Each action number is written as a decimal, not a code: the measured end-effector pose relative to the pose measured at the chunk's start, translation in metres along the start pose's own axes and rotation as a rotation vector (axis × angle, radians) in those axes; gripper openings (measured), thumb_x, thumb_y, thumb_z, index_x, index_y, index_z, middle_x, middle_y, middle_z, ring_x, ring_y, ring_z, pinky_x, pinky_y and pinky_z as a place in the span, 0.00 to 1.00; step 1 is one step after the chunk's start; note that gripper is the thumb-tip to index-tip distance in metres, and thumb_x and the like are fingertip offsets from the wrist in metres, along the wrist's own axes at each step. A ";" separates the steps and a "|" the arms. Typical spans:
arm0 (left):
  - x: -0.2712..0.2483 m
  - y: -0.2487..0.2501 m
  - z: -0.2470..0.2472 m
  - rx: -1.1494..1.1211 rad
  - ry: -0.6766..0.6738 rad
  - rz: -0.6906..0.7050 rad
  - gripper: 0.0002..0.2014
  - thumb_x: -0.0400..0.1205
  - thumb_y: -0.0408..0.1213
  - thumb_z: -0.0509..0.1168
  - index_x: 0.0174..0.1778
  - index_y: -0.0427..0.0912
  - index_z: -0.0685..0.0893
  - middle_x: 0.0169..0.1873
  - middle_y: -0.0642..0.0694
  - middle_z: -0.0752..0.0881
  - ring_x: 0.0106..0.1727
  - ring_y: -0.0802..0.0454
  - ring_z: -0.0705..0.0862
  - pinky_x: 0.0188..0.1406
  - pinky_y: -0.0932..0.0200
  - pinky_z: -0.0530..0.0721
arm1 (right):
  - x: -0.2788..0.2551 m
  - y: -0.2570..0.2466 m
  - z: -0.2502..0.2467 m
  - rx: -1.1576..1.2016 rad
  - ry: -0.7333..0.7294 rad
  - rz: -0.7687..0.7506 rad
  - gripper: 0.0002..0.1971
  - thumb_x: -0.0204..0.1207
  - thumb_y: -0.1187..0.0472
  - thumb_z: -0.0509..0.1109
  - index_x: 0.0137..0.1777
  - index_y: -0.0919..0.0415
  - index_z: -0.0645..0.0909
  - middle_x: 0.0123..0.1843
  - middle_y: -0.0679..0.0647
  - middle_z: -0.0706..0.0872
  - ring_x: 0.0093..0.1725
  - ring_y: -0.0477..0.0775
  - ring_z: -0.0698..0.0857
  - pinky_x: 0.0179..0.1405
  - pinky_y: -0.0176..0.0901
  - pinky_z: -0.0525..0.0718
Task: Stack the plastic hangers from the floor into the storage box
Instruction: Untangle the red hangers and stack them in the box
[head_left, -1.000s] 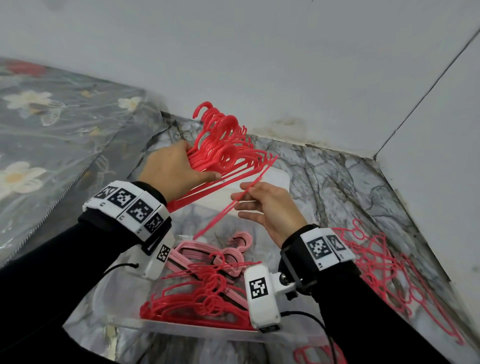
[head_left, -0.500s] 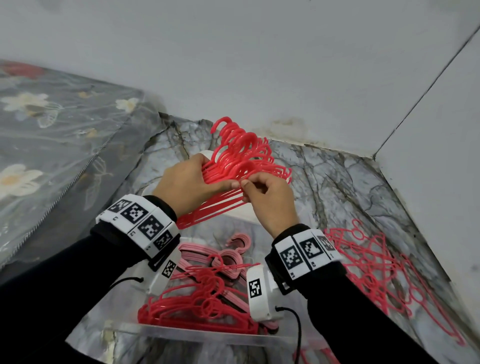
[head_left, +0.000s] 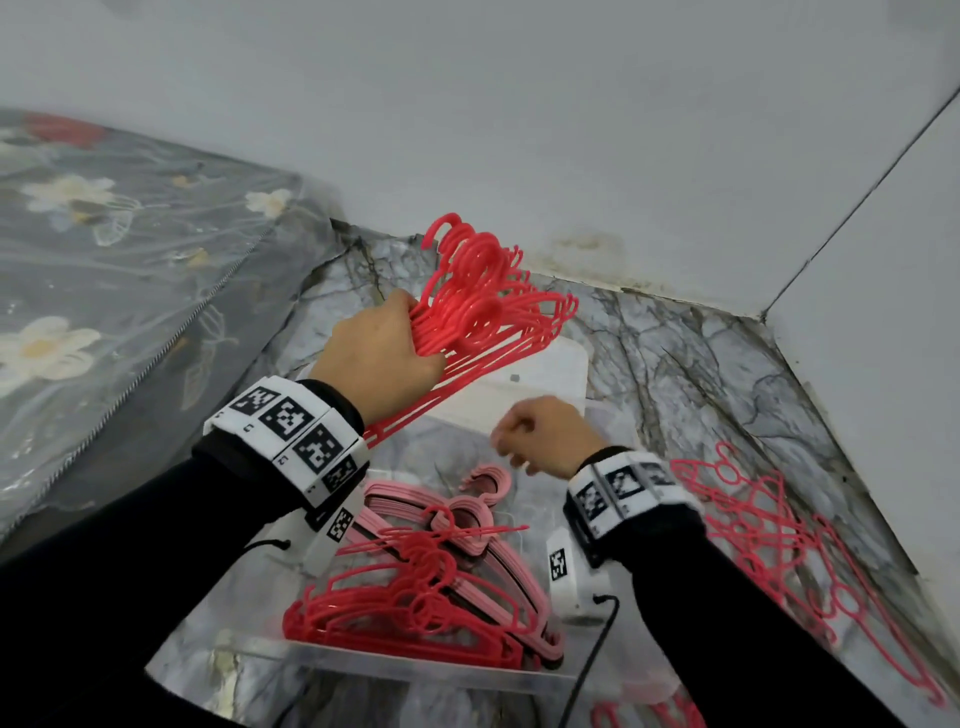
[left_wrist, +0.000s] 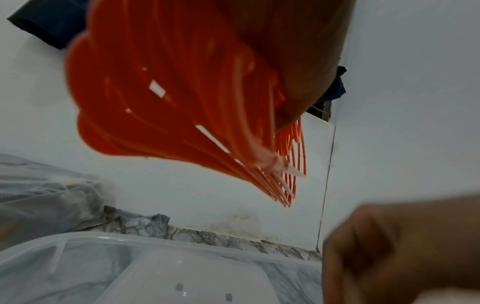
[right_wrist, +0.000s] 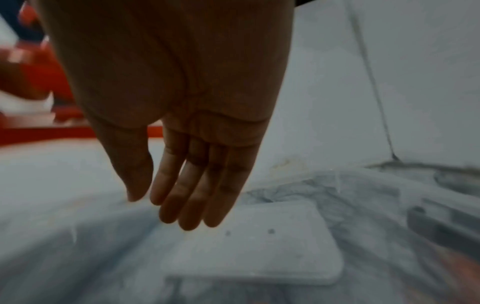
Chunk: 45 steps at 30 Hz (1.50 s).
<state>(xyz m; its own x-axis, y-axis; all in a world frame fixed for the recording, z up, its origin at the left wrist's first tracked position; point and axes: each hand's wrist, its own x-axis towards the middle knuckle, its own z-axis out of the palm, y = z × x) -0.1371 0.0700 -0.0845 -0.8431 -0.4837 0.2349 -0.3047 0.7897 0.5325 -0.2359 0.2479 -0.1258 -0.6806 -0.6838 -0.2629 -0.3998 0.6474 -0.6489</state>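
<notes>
Gripping a fanned bundle of red hangers (head_left: 483, 306) above a clear storage box (head_left: 431, 670), the left hand (head_left: 379, 358) curls its fingers round the hanger necks, hooks pointing toward the white wall (head_left: 519, 104), in the head view; the right hand (head_left: 545, 434), blurred, hangs empty just below and to the right of the bundle, over the box. Inside the box lie stacked red and pink hangers (head_left: 431, 587), while more loose hangers (head_left: 769, 540) sprawl on the marble-patterned floor (head_left: 701, 364) to the right, and a flowered cover (head_left: 104, 260) fills the left side. In the left wrist view, the bundle (left_wrist: 168, 92) hangs close against the palm (left_wrist: 298, 51), its bars fanning downward above the box rim (left_wrist: 103, 238), with the right hand (left_wrist: 402, 251) a blur at the lower right. In the right wrist view, the right hand (right_wrist: 182, 102) holds nothing, its fingers (right_wrist: 189, 195) straight and together, pointing down toward the pale box lid (right_wrist: 259, 246).
</notes>
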 end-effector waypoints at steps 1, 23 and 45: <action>0.002 -0.001 -0.001 0.001 0.013 -0.012 0.14 0.72 0.47 0.65 0.49 0.47 0.73 0.37 0.51 0.79 0.38 0.46 0.77 0.41 0.56 0.70 | 0.002 0.006 0.012 -0.216 -0.063 -0.007 0.05 0.74 0.64 0.71 0.48 0.62 0.86 0.51 0.59 0.89 0.51 0.58 0.86 0.47 0.40 0.79; 0.007 -0.009 0.006 0.039 -0.001 0.029 0.14 0.71 0.44 0.68 0.46 0.48 0.70 0.30 0.60 0.71 0.35 0.50 0.75 0.37 0.58 0.68 | 0.011 0.048 0.110 -0.840 -0.344 -0.062 0.15 0.76 0.59 0.66 0.61 0.64 0.79 0.60 0.64 0.85 0.59 0.66 0.85 0.52 0.52 0.82; 0.015 -0.014 0.000 0.039 0.008 -0.013 0.16 0.71 0.46 0.68 0.49 0.46 0.73 0.34 0.54 0.77 0.36 0.49 0.77 0.37 0.56 0.71 | 0.025 0.017 0.067 -0.859 -0.049 -0.090 0.14 0.80 0.70 0.57 0.63 0.66 0.77 0.62 0.64 0.82 0.63 0.65 0.82 0.59 0.55 0.79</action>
<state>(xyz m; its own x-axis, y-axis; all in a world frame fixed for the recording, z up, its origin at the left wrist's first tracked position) -0.1458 0.0517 -0.0881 -0.8356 -0.4969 0.2342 -0.3330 0.7973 0.5035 -0.2182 0.2194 -0.1909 -0.6048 -0.7457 -0.2797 -0.7898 0.6066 0.0904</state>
